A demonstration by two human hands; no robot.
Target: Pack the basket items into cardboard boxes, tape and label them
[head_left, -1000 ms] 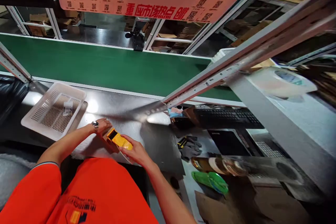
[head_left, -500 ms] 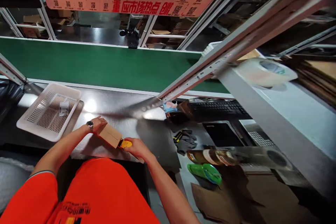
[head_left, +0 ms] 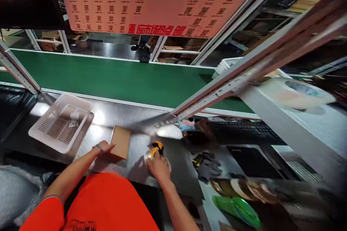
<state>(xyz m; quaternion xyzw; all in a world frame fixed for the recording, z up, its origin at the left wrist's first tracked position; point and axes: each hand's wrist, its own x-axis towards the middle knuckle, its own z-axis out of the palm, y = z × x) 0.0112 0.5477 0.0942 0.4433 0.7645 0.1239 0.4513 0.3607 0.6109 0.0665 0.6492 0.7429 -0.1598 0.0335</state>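
Note:
A small brown cardboard box stands on the metal worktop, gripped at its left side by my left hand, which has a watch on the wrist. To the right of the box and apart from it, my right hand is closed on a yellow and black tape dispenser with a roll of tape on it. The dispenser is low over the worktop; whether it touches cannot be made out. My right fingers are partly hidden behind the hand.
A white perforated basket with a label inside sits at left. Behind the worktop runs a green conveyor belt. To the right are a slanting metal post, gloves, tape rolls and a keyboard.
My right hand has moved the tape dispenser away from the box, to the right. The box has been turned and now stands more upright, still in my left hand. The camera view has shifted.

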